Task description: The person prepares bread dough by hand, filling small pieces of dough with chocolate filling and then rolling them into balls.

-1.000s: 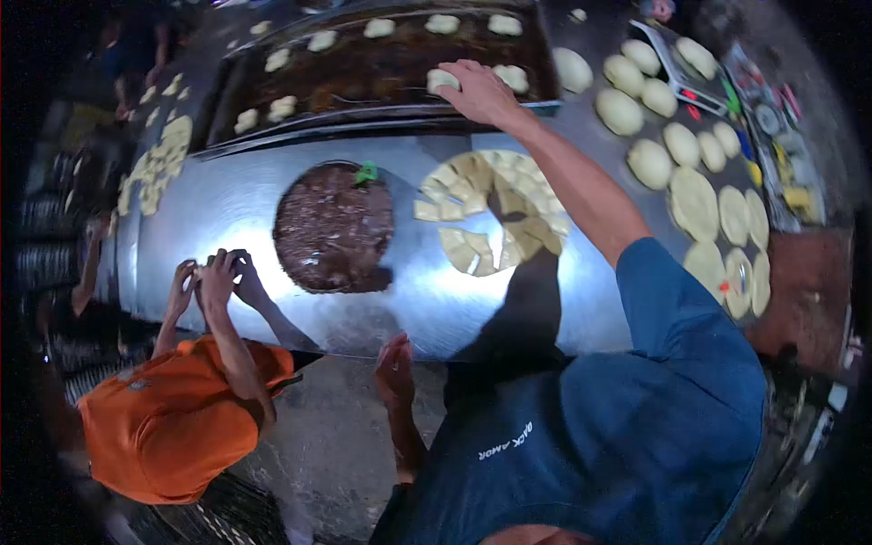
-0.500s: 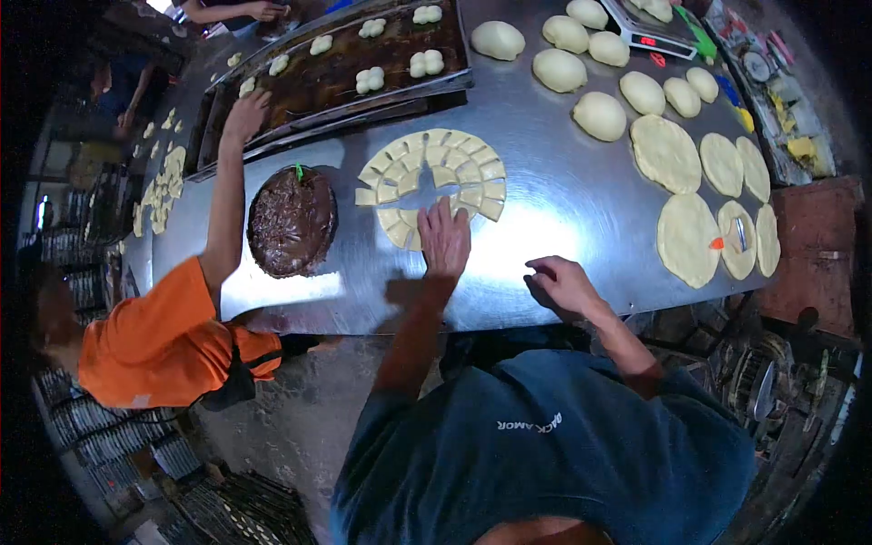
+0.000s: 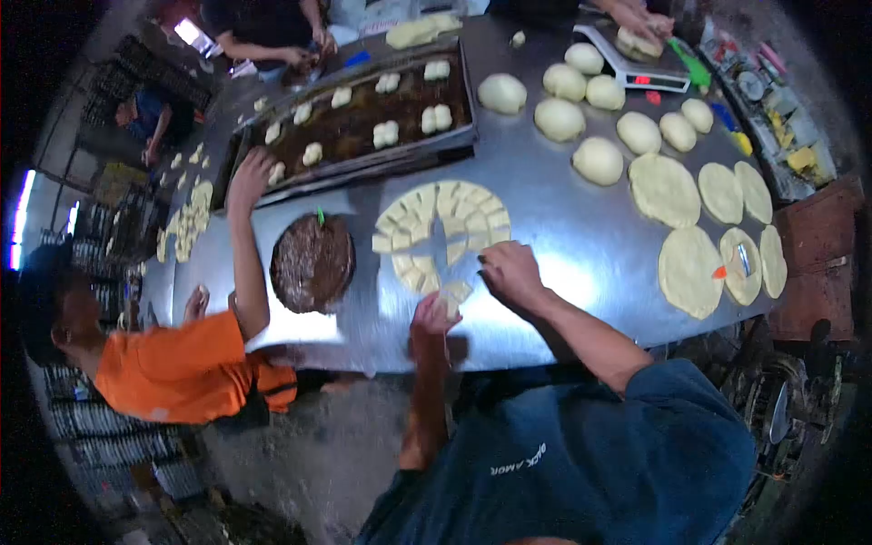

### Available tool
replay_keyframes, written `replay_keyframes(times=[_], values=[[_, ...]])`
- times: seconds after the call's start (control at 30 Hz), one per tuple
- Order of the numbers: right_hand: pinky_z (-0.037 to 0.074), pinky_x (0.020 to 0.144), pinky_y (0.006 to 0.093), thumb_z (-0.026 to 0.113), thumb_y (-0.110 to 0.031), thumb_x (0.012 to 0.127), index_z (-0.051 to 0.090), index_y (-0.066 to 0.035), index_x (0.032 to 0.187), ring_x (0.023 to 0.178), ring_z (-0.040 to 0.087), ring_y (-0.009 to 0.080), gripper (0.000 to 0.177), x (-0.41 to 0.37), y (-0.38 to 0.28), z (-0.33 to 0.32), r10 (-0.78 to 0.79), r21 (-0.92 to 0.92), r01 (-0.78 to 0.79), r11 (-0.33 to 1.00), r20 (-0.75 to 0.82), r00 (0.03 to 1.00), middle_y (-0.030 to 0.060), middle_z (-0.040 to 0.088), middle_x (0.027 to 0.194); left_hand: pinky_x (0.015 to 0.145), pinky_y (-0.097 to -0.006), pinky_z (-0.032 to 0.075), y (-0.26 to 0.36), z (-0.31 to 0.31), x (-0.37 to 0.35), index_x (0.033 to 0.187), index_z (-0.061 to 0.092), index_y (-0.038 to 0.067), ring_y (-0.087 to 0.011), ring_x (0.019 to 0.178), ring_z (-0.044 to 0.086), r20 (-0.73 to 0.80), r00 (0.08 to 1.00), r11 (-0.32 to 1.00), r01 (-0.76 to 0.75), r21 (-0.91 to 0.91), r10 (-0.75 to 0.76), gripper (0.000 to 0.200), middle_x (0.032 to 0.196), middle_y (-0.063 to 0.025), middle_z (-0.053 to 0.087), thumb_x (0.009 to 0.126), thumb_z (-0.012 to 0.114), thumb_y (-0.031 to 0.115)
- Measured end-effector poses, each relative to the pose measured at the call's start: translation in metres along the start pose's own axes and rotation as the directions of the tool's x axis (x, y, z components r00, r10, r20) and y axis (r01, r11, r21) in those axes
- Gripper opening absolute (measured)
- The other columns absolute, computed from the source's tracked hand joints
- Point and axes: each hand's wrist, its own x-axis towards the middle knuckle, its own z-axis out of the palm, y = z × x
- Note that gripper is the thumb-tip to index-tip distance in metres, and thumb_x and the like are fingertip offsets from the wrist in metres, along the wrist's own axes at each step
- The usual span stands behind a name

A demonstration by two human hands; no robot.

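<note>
My left hand (image 3: 436,314) grips small pale dough pieces (image 3: 455,294) by the lower edge of the pale, cut dough round (image 3: 413,222) on the shiny metal table (image 3: 563,222). My right hand (image 3: 510,271) curls at its right edge; I can't tell whether those fingers are closed.

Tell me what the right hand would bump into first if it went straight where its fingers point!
Probably the cut dough pieces just ahead of the right hand; its fingertips might already touch them, height is unclear.
</note>
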Motion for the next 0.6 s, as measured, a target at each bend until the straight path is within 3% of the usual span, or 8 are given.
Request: replay_keyframes(times=[0.03,0.13,0.17,0.37,0.43,0.47,0.53,0.6], values=[[0.042,0.079,0.0435,0.063,-0.017,0.081,0.063,-0.008,0.087,0.093,0.056,0.0297,0.012,0.007,-0.004,0.010,-0.046,-0.044,0.043,0.998,-0.051,0.998,0.0119,0.062,0.093,0.066,-0.0312,0.055,0.001,0.001,-0.002,0.118,0.051,-0.005,-0.0204,0.085,0.062,0.015,0.953,0.876,0.284,-0.390,-0.302,0.039,0.108,-0.0105,0.059,0.085,0.063,0.012],[0.041,0.079,0.0429,0.063,-0.019,0.080,0.067,-0.008,0.085,0.093,0.057,0.0297,0.013,0.021,0.010,0.029,0.001,-0.095,0.009,0.995,0.112,0.994,0.0111,0.064,0.090,0.069,-0.0307,0.057,-0.013,-0.011,0.001,0.118,0.054,-0.004,-0.0202,0.087,0.063,-0.021,0.971,0.970,0.238,-0.045,-0.239,0.041,0.099,-0.0143,0.062,0.084,0.058,0.020],[0.042,0.079,0.0427,0.062,-0.019,0.080,0.068,-0.008,0.083,0.090,0.058,0.0302,0.013,0.026,0.010,0.024,0.055,-0.065,-0.047,0.997,0.125,0.991,0.0118,0.065,0.087,0.070,-0.0313,0.053,-0.018,-0.012,0.001,0.121,0.052,-0.003,-0.0213,0.083,0.063,-0.043,0.972,0.970,0.224,-0.093,-0.229,0.043,0.096,-0.0155,0.063,0.085,0.056,0.020],[0.049,0.072,0.0437,0.059,-0.020,0.083,0.068,-0.003,0.083,0.082,0.063,0.0362,0.019,0.050,0.061,-0.032,0.361,0.075,-0.354,0.932,-0.148,0.921,0.0174,0.066,0.085,0.072,-0.0318,0.048,-0.050,-0.013,0.012,0.136,0.040,0.002,-0.0194,0.076,0.059,-0.087,0.986,0.968,0.159,0.194,-0.144,0.054,0.081,-0.0112,0.061,0.087,0.054,0.020],[0.049,0.069,0.0430,0.059,-0.021,0.085,0.068,-0.003,0.085,0.081,0.064,0.0367,0.019,0.068,0.086,-0.056,0.474,0.132,-0.455,0.881,-0.217,0.854,0.0179,0.066,0.086,0.065,-0.0311,0.047,-0.066,-0.009,0.009,0.138,0.039,0.003,-0.0181,0.068,0.055,-0.014,0.998,0.901,0.047,-0.432,-0.059,0.055,0.073,-0.0085,0.058,0.089,0.054,0.021],[0.049,0.067,0.0424,0.060,-0.021,0.086,0.068,-0.004,0.087,0.079,0.064,0.0366,0.019,0.081,0.104,-0.064,0.488,0.131,-0.470,0.873,-0.254,0.835,0.0177,0.066,0.085,0.065,-0.0311,0.047,-0.072,-0.006,0.010,0.138,0.039,0.003,-0.0181,0.068,0.055,-0.003,0.998,0.900,0.048,-0.432,-0.055,0.055,0.073,-0.0085,0.058,0.089,0.054,0.021],[0.049,0.067,0.0422,0.059,-0.022,0.087,0.067,-0.004,0.088,0.080,0.064,0.0365,0.020,0.116,0.139,-0.079,0.493,0.133,-0.475,0.870,-0.279,0.824,0.0178,0.066,0.084,0.056,-0.0304,0.043,-0.070,0.001,0.007,0.140,0.038,0.004,-0.0154,0.061,0.050,-0.179,0.977,0.988,0.134,0.082,-0.118,0.055,0.075,-0.0066,0.055,0.090,0.055,0.020],[0.048,0.069,0.0428,0.058,-0.024,0.087,0.067,-0.004,0.088,0.082,0.063,0.0363,0.023,0.161,0.167,-0.092,0.457,0.138,-0.436,0.889,-0.282,0.843,0.0182,0.066,0.085,0.054,-0.0312,0.042,-0.065,0.007,0.004,0.139,0.038,0.003,-0.0156,0.061,0.049,-0.247,0.968,0.979,0.093,0.181,-0.047,0.054,0.078,-0.0081,0.056,0.090,0.055,0.020]])
